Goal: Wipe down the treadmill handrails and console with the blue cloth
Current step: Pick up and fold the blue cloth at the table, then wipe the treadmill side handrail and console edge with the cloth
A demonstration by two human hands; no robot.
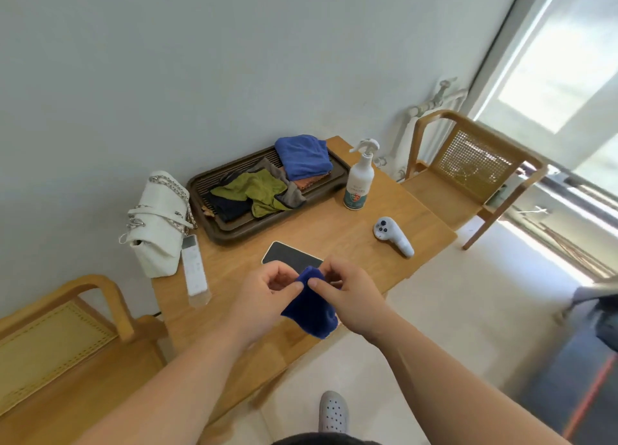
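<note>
1. I have the blue cloth (pixel 312 305) pinched at its top edge between both hands, above the near edge of the wooden table (pixel 337 230); my left hand (pixel 267 290) and right hand (pixel 344 292) each grip it with thumb and fingertips, and the rest hangs down.
2. The step in hand, as I judge it, is readying the cloth. I would open it into a flat pad, so a broad face meets the rails.
3. The spray bottle (pixel 359 180) stands near the tray (pixel 234 234); dampening may help.
4. The treadmill (pixel 578 374) lies at my right, handrails and console unclear.
</note>
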